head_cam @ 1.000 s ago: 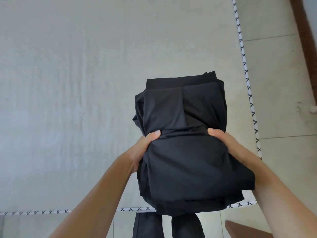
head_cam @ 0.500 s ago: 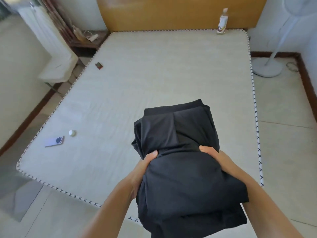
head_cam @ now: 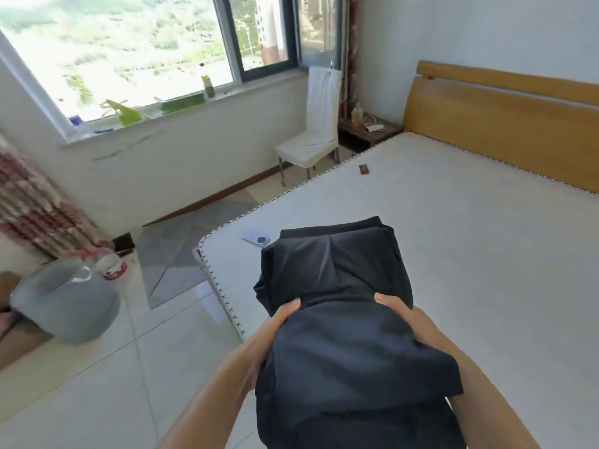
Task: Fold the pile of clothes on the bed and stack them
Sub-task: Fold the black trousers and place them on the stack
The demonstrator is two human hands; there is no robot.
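A bundle of black clothes [head_cam: 337, 286] is held up in front of me, over the near left corner of the bed [head_cam: 470, 254]. My left hand [head_cam: 275, 325] grips the bundle's left side with the thumb on top. On the right side my right hand [head_cam: 405, 315] grips it the same way. The lower part of the bundle drapes over both forearms and hides my fingers underneath. The pale mattress shows no other clothes.
A phone [head_cam: 255, 238] lies at the bed's near left corner and a small card [head_cam: 364, 170] further up. A white chair [head_cam: 311, 137] and nightstand [head_cam: 366, 131] stand by the headboard. A grey bucket [head_cam: 68, 299] sits on the tiled floor at left.
My view has swung up and to the left, from the mattress to the window wall and floor. Both hands keep the same grip on the black bundle.
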